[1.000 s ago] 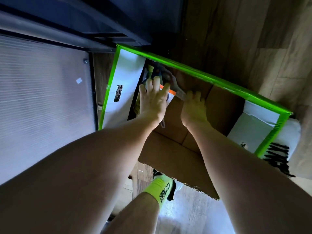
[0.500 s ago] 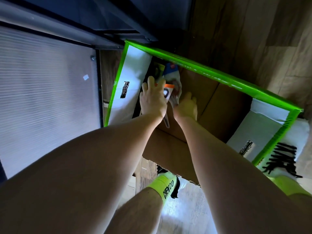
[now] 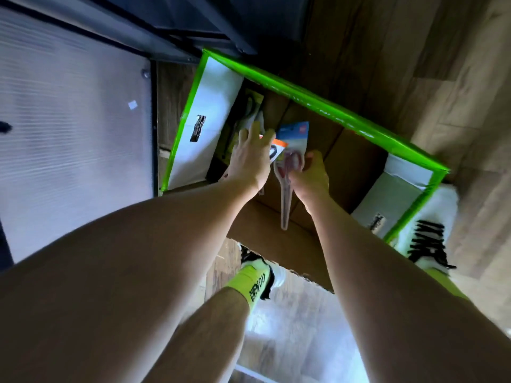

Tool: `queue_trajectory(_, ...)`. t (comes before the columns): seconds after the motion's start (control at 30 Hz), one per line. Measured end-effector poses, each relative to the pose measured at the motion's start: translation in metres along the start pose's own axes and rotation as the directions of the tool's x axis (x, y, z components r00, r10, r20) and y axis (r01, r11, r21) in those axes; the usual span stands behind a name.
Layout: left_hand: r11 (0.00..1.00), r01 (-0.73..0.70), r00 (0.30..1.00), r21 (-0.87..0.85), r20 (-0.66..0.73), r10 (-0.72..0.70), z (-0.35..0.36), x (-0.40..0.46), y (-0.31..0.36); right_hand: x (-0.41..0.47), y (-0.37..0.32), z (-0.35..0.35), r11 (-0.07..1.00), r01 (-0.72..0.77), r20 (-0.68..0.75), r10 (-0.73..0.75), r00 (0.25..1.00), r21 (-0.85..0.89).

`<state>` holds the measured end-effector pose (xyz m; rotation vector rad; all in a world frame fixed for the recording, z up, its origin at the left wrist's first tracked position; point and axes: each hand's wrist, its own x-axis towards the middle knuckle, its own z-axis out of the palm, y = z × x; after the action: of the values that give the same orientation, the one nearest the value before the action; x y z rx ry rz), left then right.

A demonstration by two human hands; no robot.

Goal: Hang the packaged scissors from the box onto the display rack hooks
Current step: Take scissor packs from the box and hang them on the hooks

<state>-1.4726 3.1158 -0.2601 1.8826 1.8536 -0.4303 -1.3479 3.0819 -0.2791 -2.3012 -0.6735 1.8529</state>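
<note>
An open cardboard box with bright green taped edges (image 3: pixel 326 106) stands on the floor below me. My right hand (image 3: pixel 312 175) grips a blue-carded pack of scissors with reddish handles (image 3: pixel 290 153), lifted off the box bottom, its blades pointing toward me. My left hand (image 3: pixel 249 158) reaches into the box's left side and holds an orange-and-white pack (image 3: pixel 276 149). A yellow-green pack (image 3: pixel 250 106) leans against the left wall of the box. The display rack's hooks are out of view.
A pale ribbed panel (image 3: pixel 74 128) and a dark metal frame (image 3: pixel 177 31) stand left of and behind the box. My feet, in yellow-green socks (image 3: pixel 251 283) and white shoes (image 3: pixel 425 236), stand at the box's near side on wood flooring (image 3: pixel 442 64).
My right hand has closed on the blue-carded scissors and raised them from the box's left corner toward the middle. My left hand has stayed on the packs at the left.
</note>
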Motion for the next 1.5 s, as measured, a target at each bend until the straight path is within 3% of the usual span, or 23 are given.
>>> queue_trajectory(0.1, 0.999, -0.012, 1.000, -0.043, 0.011, 0.012, -0.012, -0.031, 0.019, -0.026, 0.013, -0.033, 0.993, 0.033, 0.092, -0.023, 0.995, -0.113)
queue_trajectory(0.23, 0.990, 0.068, 0.997, -0.122, 0.041, -0.063, -0.049, -0.064, 0.051, -0.067, 0.000, -0.077, 0.986, 0.095, 0.089, -0.083, 0.993, -0.140)
queue_trajectory(0.43, 0.949, 0.209, 0.977, -0.236, 0.090, -0.193, -0.131, -0.098, 0.096, -0.144, -0.057, -0.145, 0.942, 0.203, 0.119, -0.177, 0.977, -0.266)
queue_trajectory(0.57, 0.890, 0.303, 0.949, -0.341, 0.022, -0.314, -0.188, -0.117, 0.119, -0.200, -0.100, -0.178, 0.913, 0.287, 0.203, -0.235, 0.951, -0.289)
queue_trajectory(0.73, 0.741, 0.458, 0.841, -0.491, -0.030, -0.540, -0.261, -0.168, 0.138, -0.277, -0.155, -0.209, 0.808, 0.357, 0.293, -0.239, 0.926, -0.469)
queue_trajectory(0.87, 0.528, 0.484, 0.729, -0.698, -0.013, -0.685, -0.308, -0.237, 0.154, -0.346, -0.175, -0.227, 0.686, 0.460, 0.384, -0.276, 0.881, -0.564)
queue_trajectory(0.97, 0.489, 0.531, 0.676, -0.692, -0.002, -0.737, -0.332, -0.299, 0.160, -0.401, -0.173, -0.231, 0.646, 0.506, 0.427, -0.293, 0.855, -0.571)
queue_trajectory(1.23, 0.349, 0.595, 0.518, -0.724, 0.014, -0.855, -0.358, -0.472, 0.169, -0.547, -0.125, -0.208, 0.363, 0.750, 0.620, -0.423, 0.661, -0.552)
queue_trajectory(1.27, 0.317, 0.584, 0.472, -0.747, -0.005, -0.881, -0.357, -0.508, 0.169, -0.574, -0.109, -0.199, 0.313, 0.785, 0.657, -0.432, 0.619, -0.534)
queue_trajectory(1.5, 0.197, 0.538, 0.308, -0.820, -0.027, -0.951, -0.356, -0.695, 0.174, -0.733, -0.019, -0.178, 0.180, 0.876, 0.768, -0.424, 0.480, -0.448)
